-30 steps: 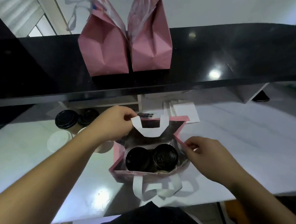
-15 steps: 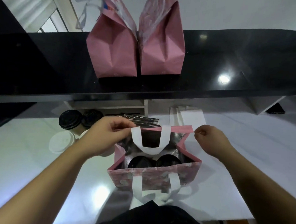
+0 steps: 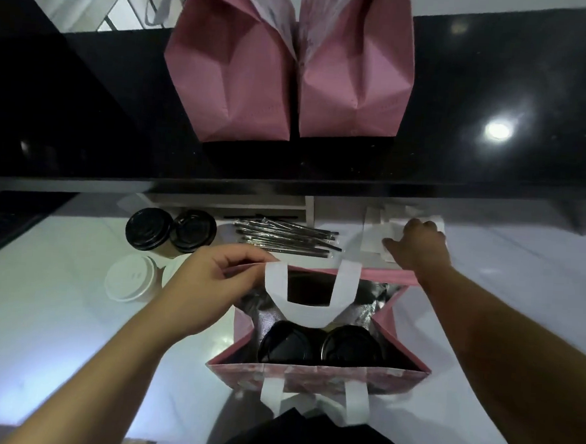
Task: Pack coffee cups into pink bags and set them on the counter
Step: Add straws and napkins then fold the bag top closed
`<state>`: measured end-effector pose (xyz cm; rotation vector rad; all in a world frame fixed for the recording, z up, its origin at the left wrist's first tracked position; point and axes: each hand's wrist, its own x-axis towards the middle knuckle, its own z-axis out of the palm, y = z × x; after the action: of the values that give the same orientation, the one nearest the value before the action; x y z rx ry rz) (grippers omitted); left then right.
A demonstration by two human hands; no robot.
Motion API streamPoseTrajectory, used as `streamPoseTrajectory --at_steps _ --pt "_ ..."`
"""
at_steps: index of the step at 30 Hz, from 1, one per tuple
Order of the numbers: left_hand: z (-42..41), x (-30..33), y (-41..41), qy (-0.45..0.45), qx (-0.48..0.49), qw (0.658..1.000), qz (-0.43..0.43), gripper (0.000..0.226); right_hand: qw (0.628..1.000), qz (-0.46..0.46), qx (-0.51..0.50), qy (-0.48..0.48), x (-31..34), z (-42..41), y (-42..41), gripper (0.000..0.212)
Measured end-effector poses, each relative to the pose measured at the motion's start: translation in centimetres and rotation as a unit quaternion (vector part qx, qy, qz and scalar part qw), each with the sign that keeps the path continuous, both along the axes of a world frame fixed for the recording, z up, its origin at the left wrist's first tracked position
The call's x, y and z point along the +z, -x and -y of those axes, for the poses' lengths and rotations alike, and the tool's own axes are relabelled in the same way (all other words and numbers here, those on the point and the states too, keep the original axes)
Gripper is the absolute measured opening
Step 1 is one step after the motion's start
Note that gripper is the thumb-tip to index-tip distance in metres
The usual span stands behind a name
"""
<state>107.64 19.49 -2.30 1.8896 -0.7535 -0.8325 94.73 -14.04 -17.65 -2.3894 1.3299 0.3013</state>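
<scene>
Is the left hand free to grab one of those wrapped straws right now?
Probably not yet: the left hand pinches the open bag's far rim. The straws lie uncovered just beyond it, so letting go should clear the way.

From my feed, both forearms are bare to the frame edge, with no sleeves, watch or rings showing on the left hand (image 3: pixel 209 285) or the right hand (image 3: pixel 420 245). Below the open pink bag (image 3: pixel 316 374), a dark black garment (image 3: pixel 305 439) covers my torso, softly folded.
</scene>
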Motion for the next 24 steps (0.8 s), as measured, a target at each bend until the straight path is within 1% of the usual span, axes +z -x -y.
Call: streamPoseTrajectory --at_steps 2,3,6,7,9,10,12,15,18,19,21,24 --pt "0.0 0.0 0.1 0.0 0.008 1.0 -0.014 0.019 1.0 -0.009 0.004 0.009 -0.3 -0.1 0.0 0.062" --pt "-0.1 -0.1 0.0 -0.003 0.011 1.0 -0.019 0.019 1.0 -0.006 0.005 0.016 -0.3 0.0 0.0 0.055" --pt "0.0 -0.1 0.0 -0.013 0.02 1.0 -0.014 0.015 0.999 0.017 0.005 0.029 -0.3 0.3 0.1 0.023" --pt "0.0 -0.1 0.0 -0.013 0.021 1.0 -0.014 0.015 0.999 0.021 -0.001 0.025 -0.3 0.4 0.2 0.021" --pt "0.0 0.0 0.2 -0.011 0.022 1.0 -0.015 0.024 0.999 0.027 -0.022 0.004 -0.4 0.8 0.4 0.029" --pt "0.0 0.0 0.2 -0.011 0.021 1.0 -0.018 0.027 0.998 0.037 -0.042 -0.008 -0.3 1.1 0.6 0.031" --pt "-0.1 -0.1 0.2 -0.005 0.017 1.0 -0.024 0.027 0.991 0.076 -0.106 -0.017 -0.2 1.6 1.2 0.028" --pt "-0.2 -0.2 0.2 0.008 0.018 0.999 -0.026 0.028 0.969 0.164 -0.186 0.007 -0.2 2.1 2.4 0.014" --pt "-0.1 -0.2 0.2 0.013 0.024 0.999 -0.036 0.029 0.948 0.223 -0.218 0.058 -0.6 2.4 3.4 0.019" --pt "-0.1 -0.2 0.3 0.014 0.025 0.999 -0.038 0.029 0.947 0.232 -0.213 0.069 -0.8 2.4 3.4 0.019" --pt "0.0 -0.2 0.3 0.015 0.024 0.999 -0.042 0.026 0.955 0.233 -0.17 0.068 -1.2 2.0 3.1 0.016" --pt "0.1 -0.2 0.3 0.014 0.023 0.998 -0.057 0.025 0.98 0.178 -0.076 0.044 -2.0 1.1 2.5 0.011"
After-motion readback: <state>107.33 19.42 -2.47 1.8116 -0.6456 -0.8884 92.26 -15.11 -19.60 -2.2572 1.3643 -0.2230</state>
